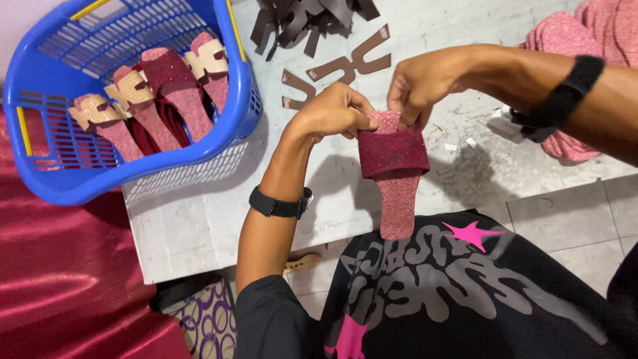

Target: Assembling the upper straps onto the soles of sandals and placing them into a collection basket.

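Both hands pinch one pink sandal sole at frame centre.
Left hand [330,112] and right hand [421,81] are closed on the sole [397,199] with its maroon strap [393,152]; a blue basket [219,143] sits upper left.

- Sandal insole [397,199]: pink, glittery and rough-textured, long and narrow with a rounded end. It hangs upright above the near edge of the white table [193,219], toe end up, heel end down.
- Strap band [393,151]: dark maroon, sparkly, wrapped across the upper part of the insole, just below its toe tip, above the table's near edge. Its lower corners flare outward.
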